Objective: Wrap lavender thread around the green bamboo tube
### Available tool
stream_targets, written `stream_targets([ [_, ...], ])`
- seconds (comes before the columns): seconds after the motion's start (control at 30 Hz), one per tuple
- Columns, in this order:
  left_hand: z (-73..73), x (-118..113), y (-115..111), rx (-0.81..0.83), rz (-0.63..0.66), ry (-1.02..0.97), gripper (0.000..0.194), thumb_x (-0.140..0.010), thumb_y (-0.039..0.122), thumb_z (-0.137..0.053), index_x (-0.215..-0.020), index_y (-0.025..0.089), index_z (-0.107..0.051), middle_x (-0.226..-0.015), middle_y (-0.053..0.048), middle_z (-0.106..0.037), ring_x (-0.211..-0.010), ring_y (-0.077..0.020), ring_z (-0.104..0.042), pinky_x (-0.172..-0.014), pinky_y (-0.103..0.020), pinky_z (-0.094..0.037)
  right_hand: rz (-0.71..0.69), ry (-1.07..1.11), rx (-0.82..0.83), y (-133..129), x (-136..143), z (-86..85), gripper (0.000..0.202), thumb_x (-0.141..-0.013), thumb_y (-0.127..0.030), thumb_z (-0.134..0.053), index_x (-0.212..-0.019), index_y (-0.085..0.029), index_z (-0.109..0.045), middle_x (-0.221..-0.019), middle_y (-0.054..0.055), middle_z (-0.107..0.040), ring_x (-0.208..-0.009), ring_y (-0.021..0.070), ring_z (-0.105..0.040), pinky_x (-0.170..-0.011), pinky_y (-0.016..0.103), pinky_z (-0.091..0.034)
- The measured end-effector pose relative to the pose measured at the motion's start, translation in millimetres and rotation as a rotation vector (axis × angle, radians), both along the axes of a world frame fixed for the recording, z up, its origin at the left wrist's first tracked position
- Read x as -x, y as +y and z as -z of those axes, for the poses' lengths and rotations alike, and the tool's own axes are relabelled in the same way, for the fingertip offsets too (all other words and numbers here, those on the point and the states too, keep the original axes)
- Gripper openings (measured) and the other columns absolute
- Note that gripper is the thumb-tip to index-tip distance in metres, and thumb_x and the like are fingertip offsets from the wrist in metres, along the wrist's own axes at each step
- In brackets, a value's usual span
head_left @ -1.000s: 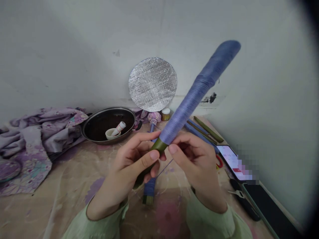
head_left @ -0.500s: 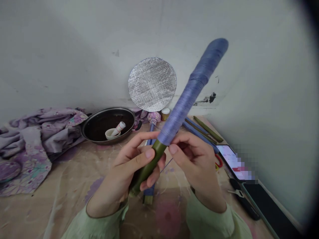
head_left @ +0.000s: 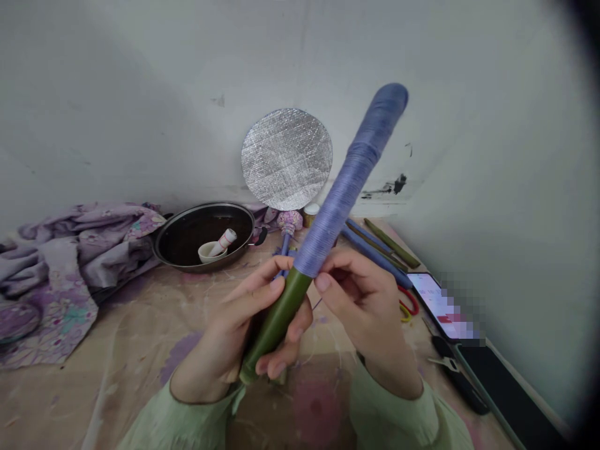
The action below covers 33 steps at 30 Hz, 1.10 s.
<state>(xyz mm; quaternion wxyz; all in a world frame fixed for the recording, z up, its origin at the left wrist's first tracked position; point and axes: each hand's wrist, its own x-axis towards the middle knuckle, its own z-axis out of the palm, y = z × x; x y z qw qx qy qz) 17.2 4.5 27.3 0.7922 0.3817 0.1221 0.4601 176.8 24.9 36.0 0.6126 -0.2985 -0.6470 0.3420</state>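
A green bamboo stick (head_left: 280, 315) slants up to the right in front of me, bare at its lower end. Tight turns of blue thread (head_left: 338, 199) cover the rest of it up to the rounded tip. My left hand (head_left: 234, 325) wraps its fingers round the bare green part. At the lower edge of the winding, my right hand (head_left: 368, 303) is closed, thumb and fingertips pinched against the thread. A thin loose strand shows between my hands. Part of what the right fingers hold is hidden.
Behind are a black pan (head_left: 178, 240) with a white cup (head_left: 204, 252), a round silver disc (head_left: 287, 159) and a jar (head_left: 311, 212). Purple cloth (head_left: 70, 262) lies left. Green and blue sticks (head_left: 392, 242), scissors (head_left: 411, 304), phones (head_left: 434, 297) and a key (head_left: 445, 362) lie right.
The stick's upper end has swung left and a little down, and its lower green end shows more clearly. Both hands keep their hold, with the scissors' handles showing more.
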Motion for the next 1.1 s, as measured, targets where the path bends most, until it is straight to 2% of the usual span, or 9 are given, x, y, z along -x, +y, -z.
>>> stream_targets([
  [0.17,1.7,2,3,0.004,0.068,-0.021,0.025,-0.105,0.029,-0.033,-0.108,0.020,-0.056,-0.070,-0.002,-0.065,-0.035,-0.0045,-0.050,-0.033,-0.008,-0.038,-0.041,0.033,0.033,-1,0,-0.2,0.013,-0.080,-0.011,-0.069,-0.075,-0.022,-0.066,-0.063,-0.007,-0.063,-0.051,0.0054,-0.055,-0.045,0.012,-0.045],
  [0.37,4.1,1,4,0.007,0.149,-0.076,0.035,-0.106,0.029,-0.028,-0.114,0.018,-0.060,-0.066,-0.001,-0.063,-0.033,-0.0046,-0.046,-0.032,-0.009,-0.038,-0.138,0.047,0.088,2,0,1.7,0.012,-0.082,-0.015,-0.071,-0.092,-0.020,-0.074,-0.065,-0.004,-0.063,-0.053,0.0093,-0.059,-0.047,0.017,-0.049],
  [0.57,4.4,4,7,0.038,0.231,-0.103,0.034,-0.104,0.031,-0.034,-0.119,0.017,-0.061,-0.067,-0.003,-0.067,-0.033,-0.0055,-0.048,-0.032,-0.010,-0.041,-0.234,0.000,0.063,5,-4,3.1,0.008,-0.089,-0.026,-0.069,-0.087,-0.022,-0.076,-0.065,-0.002,-0.064,-0.055,0.0115,-0.060,-0.049,0.021,-0.051],
  [0.73,4.6,11,11,0.058,0.320,-0.012,0.033,-0.104,0.038,-0.038,-0.120,0.019,-0.059,-0.069,-0.002,-0.066,-0.034,-0.0082,-0.052,-0.030,-0.013,-0.041,-0.173,-0.031,0.009,5,-3,3.1,0.007,-0.084,-0.021,-0.070,-0.076,-0.021,-0.071,-0.059,-0.004,-0.057,-0.051,0.0104,-0.051,-0.043,0.019,-0.043],
  [0.83,-0.4,11,7,-0.066,0.130,0.127,0.028,-0.100,0.044,-0.051,-0.104,0.018,-0.061,-0.077,-0.002,-0.065,-0.044,-0.0070,-0.056,-0.038,-0.013,-0.043,-0.129,-0.007,0.028,6,-1,3.6,0.009,-0.081,-0.020,-0.070,-0.073,-0.021,-0.067,-0.057,-0.005,-0.053,-0.049,0.0096,-0.048,-0.041,0.018,-0.040],
  [0.9,-4.3,8,2,-0.196,-0.050,0.343,0.026,-0.091,0.042,-0.069,-0.101,0.018,-0.063,-0.084,-0.001,-0.064,-0.059,-0.0081,-0.061,-0.053,-0.016,-0.049,-0.112,0.003,0.062,7,-1,4.9,0.013,-0.083,-0.022,-0.070,-0.072,-0.021,-0.064,-0.056,-0.005,-0.053,-0.047,0.0095,-0.048,-0.040,0.018,-0.039],
  [0.97,-5.2,4,-3,-0.321,-0.259,0.631,0.032,-0.086,0.028,-0.077,-0.114,0.024,-0.064,-0.092,0.000,-0.067,-0.073,-0.0123,-0.063,-0.064,-0.021,-0.053,-0.086,0.002,0.094,9,-2,6.5,0.013,-0.084,-0.025,-0.070,-0.073,-0.021,-0.064,-0.057,-0.004,-0.054,-0.048,0.0102,-0.050,-0.041,0.020,-0.041],
  [1.0,-3.9,1,-5,-0.403,-0.377,0.772,0.049,-0.085,0.022,-0.078,-0.129,0.028,-0.059,-0.098,0.000,-0.068,-0.082,-0.0155,-0.065,-0.072,-0.025,-0.054,-0.063,-0.003,0.101,9,-2,7.2,0.013,-0.084,-0.025,-0.070,-0.074,-0.021,-0.064,-0.058,-0.004,-0.055,-0.049,0.0106,-0.051,-0.042,0.020,-0.042],
  [1.1,4.7,-5,-5,-0.614,-0.673,0.919,0.060,-0.089,0.017,-0.073,-0.142,0.032,-0.050,-0.130,-0.005,-0.067,-0.118,-0.0227,-0.064,-0.101,-0.037,-0.049,0.038,-0.022,0.077,11,-3,8.2,0.012,-0.081,-0.023,-0.070,-0.071,-0.021,-0.063,-0.058,-0.004,-0.055,-0.051,0.0105,-0.050,-0.044,0.020,-0.042],
])
